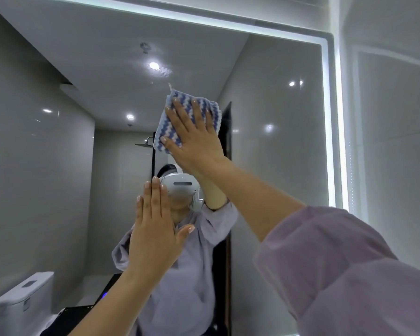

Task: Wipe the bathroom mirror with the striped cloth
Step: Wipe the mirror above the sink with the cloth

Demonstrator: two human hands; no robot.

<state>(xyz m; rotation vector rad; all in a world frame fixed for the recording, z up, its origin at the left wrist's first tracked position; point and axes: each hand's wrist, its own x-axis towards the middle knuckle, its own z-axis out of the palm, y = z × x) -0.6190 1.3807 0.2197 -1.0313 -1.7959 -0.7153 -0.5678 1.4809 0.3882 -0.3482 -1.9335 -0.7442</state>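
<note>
While the left hand (153,229) braces flat and empty on the mirror (277,141), the right hand (194,139) spreads wide, pressing the striped cloth (170,132) flush for full contact.

The striped cloth (180,122), banded in wavy blue and white with a pale blue border, lies spread flat against the glass of the bathroom mirror (277,141), a large wall pane edged by a glowing white strip, nearer its top edge than its bottom.

My right hand (194,139) flat on cloth (180,117) at mirror (277,141) centre; left hand (153,229) below-left, on glass.
</note>
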